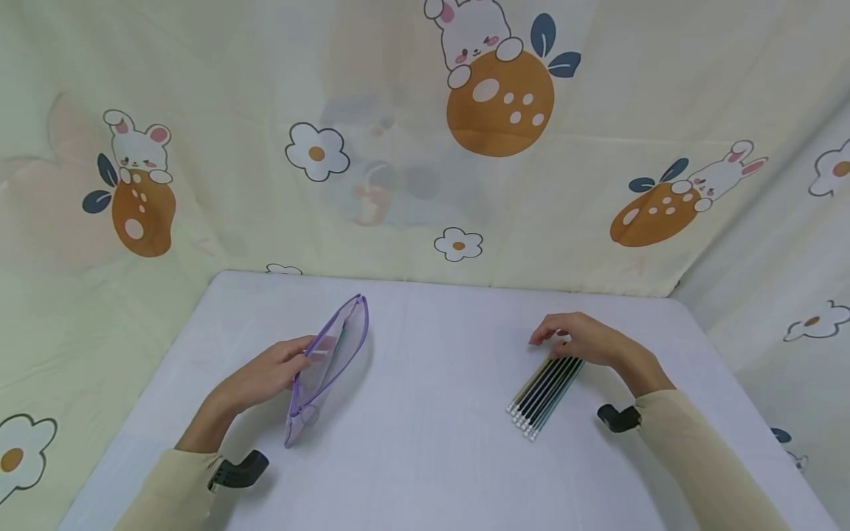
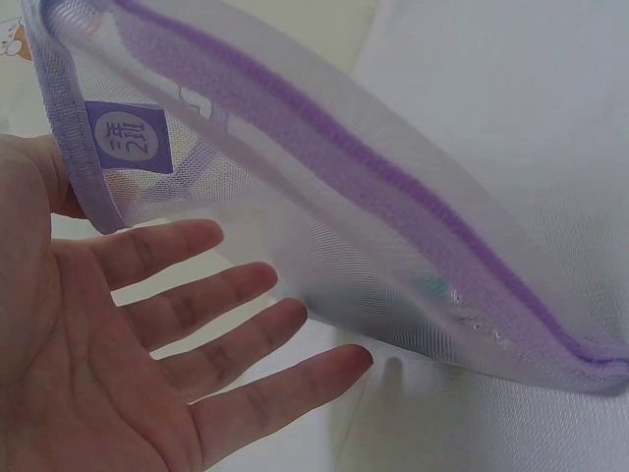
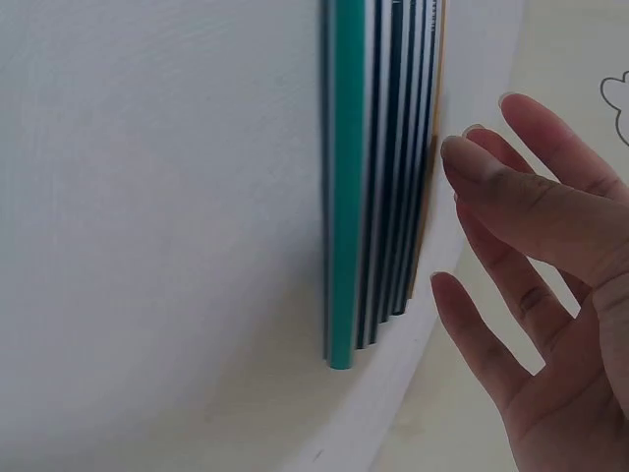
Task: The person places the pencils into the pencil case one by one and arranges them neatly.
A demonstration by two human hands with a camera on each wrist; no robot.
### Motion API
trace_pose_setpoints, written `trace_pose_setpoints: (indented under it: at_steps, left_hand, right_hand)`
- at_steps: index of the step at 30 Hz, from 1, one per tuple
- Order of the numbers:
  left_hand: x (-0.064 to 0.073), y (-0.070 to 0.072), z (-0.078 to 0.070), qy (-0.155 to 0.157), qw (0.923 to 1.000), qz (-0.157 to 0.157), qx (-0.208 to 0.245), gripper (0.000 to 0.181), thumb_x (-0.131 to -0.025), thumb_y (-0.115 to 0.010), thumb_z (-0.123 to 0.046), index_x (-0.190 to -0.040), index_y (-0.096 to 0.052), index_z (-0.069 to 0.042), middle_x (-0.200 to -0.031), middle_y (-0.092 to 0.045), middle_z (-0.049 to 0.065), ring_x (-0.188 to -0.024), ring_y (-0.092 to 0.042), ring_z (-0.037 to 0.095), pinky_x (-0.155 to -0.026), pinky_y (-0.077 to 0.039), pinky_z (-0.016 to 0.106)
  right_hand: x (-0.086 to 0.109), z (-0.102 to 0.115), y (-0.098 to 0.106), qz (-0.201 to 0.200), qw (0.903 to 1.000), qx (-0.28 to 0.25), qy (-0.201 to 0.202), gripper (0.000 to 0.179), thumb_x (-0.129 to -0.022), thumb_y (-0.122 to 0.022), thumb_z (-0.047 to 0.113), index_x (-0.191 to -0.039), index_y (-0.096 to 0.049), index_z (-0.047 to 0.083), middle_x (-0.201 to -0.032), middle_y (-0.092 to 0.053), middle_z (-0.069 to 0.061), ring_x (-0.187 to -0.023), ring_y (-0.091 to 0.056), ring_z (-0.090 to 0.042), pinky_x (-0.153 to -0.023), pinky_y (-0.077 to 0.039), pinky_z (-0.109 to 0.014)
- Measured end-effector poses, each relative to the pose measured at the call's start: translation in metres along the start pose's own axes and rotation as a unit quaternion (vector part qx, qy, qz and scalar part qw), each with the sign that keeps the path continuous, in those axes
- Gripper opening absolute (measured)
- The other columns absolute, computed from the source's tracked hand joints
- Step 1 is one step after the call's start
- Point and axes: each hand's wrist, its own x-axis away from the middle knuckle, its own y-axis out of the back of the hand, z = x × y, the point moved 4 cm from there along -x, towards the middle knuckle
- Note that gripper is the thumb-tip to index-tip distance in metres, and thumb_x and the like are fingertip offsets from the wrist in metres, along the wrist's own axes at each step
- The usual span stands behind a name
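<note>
My left hand [image 1: 268, 372] holds a mesh zip pouch [image 1: 332, 361] with purple trim by its near side, the thumb partly behind the edge. In the left wrist view the other fingers are stretched out, and the mouth of the pouch [image 2: 324, 147] gapes. Through the mesh a teal piece [image 2: 434, 287] shows faintly; its kind is unclear. On the right, a row of pencils [image 1: 544, 391] with pale ends lies side by side on the table. Above their far end hovers my right hand [image 1: 587, 341], fingers loosely bent. A gap separates its fingertips [image 3: 467, 162] from the pencils [image 3: 349, 197] in the right wrist view.
Both things are on a white-covered table [image 1: 438, 457]. A curtain [image 1: 398, 199] printed with rabbits and flowers hangs right behind its far edge, and more cloth hangs at the right side. A dark wrist mount [image 1: 240, 470] sits on each sleeve.
</note>
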Motion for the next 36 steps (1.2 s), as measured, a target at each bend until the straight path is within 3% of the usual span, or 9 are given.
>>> trace_pose_setpoints:
  at_steps: [5,8,12,16,19,25,28,34,36]
  left_hand:
    - [0.000,0.000,0.001,0.001,1.0000,-0.001,0.002,0.045,-0.104,-0.042,-0.012,-0.147,-0.051,-0.002,-0.086,-0.043,0.010,-0.082,-0.046,0.025,-0.071,-0.049,0.041]
    - [-0.001,0.000,0.002,-0.003,1.0000,-0.003,0.003,0.045,-0.105,-0.041,-0.012,-0.148,-0.051,-0.002,-0.105,-0.057,0.018,-0.093,-0.051,0.029,-0.073,-0.050,0.041]
    - [-0.001,0.001,0.002,-0.009,1.0000,-0.004,0.003,0.045,-0.104,-0.041,-0.012,-0.147,-0.051,-0.002,-0.119,-0.059,0.020,-0.103,-0.053,0.031,-0.073,-0.050,0.040]
    - [0.000,0.001,0.002,-0.001,1.0000,-0.002,0.004,0.045,-0.105,-0.043,-0.014,-0.147,-0.051,-0.003,-0.094,-0.050,0.012,-0.087,-0.048,0.026,-0.070,-0.048,0.040]
    - [0.000,0.001,0.002,0.002,1.0000,-0.002,0.004,0.045,-0.105,-0.043,-0.015,-0.148,-0.051,-0.003,-0.090,-0.045,0.011,-0.084,-0.046,0.025,-0.071,-0.047,0.041]
    - [0.001,0.002,0.002,-0.004,1.0000,-0.004,0.001,0.045,-0.104,-0.041,-0.012,-0.148,-0.051,-0.002,-0.109,-0.056,0.018,-0.097,-0.051,0.029,-0.072,-0.049,0.039]
    - [0.000,0.002,0.003,-0.003,1.0000,-0.005,0.003,0.045,-0.105,-0.042,-0.015,-0.147,-0.051,-0.003,-0.105,-0.053,0.019,-0.097,-0.051,0.031,-0.073,-0.050,0.039]
    - [0.000,0.002,0.002,-0.001,0.9999,-0.006,0.009,0.044,-0.106,-0.045,-0.017,-0.147,-0.051,-0.003,-0.120,-0.054,0.019,-0.109,-0.050,0.034,-0.076,-0.052,0.039]
    - [0.001,0.002,0.002,-0.002,0.9999,-0.006,0.010,0.044,-0.106,-0.045,-0.017,-0.146,-0.051,-0.002,-0.116,-0.054,0.018,-0.109,-0.050,0.034,-0.076,-0.052,0.039]
  right_hand:
    - [-0.002,-0.005,-0.004,0.003,0.9999,0.003,-0.011,0.034,-0.088,-0.074,-0.001,-0.118,-0.073,0.015,-0.114,-0.070,0.000,-0.110,-0.062,-0.024,-0.098,-0.051,-0.047]
    - [-0.005,-0.005,-0.006,0.005,0.9997,0.003,-0.023,0.033,-0.088,-0.075,0.001,-0.117,-0.073,0.016,-0.115,-0.070,0.001,-0.110,-0.062,-0.023,-0.098,-0.052,-0.045]
    - [-0.007,-0.005,-0.006,0.005,0.9994,0.009,-0.034,0.031,-0.089,-0.074,0.000,-0.114,-0.072,0.017,-0.112,-0.070,0.002,-0.108,-0.062,-0.022,-0.097,-0.053,-0.045]
    - [-0.009,-0.006,-0.007,0.011,0.9988,0.026,-0.040,0.025,-0.089,-0.071,-0.002,-0.104,-0.073,0.018,-0.105,-0.068,0.003,-0.103,-0.061,-0.021,-0.094,-0.054,-0.041]
    - [-0.012,-0.006,-0.008,0.019,0.9986,0.031,-0.038,0.025,-0.087,-0.070,-0.004,-0.096,-0.074,0.018,-0.100,-0.066,0.003,-0.098,-0.060,-0.020,-0.089,-0.054,-0.037]
    - [-0.017,-0.004,-0.010,0.028,0.9978,0.058,-0.015,0.026,-0.083,-0.071,-0.005,-0.091,-0.072,0.020,-0.093,-0.063,0.004,-0.092,-0.057,-0.018,-0.084,-0.052,-0.034]
    - [-0.019,-0.004,-0.011,0.034,0.9955,0.088,-0.006,0.025,-0.082,-0.072,-0.003,-0.089,-0.069,0.021,-0.090,-0.060,0.005,-0.090,-0.055,-0.016,-0.082,-0.051,-0.033]
    - [-0.021,-0.002,-0.013,0.038,0.9919,0.121,-0.008,0.024,-0.081,-0.074,0.001,-0.088,-0.066,0.022,-0.088,-0.058,0.006,-0.087,-0.053,-0.014,-0.080,-0.049,-0.031]
    - [-0.020,0.001,-0.013,0.038,0.9916,0.124,-0.009,0.024,-0.082,-0.075,0.001,-0.089,-0.066,0.022,-0.088,-0.058,0.006,-0.088,-0.053,-0.015,-0.080,-0.050,-0.032]
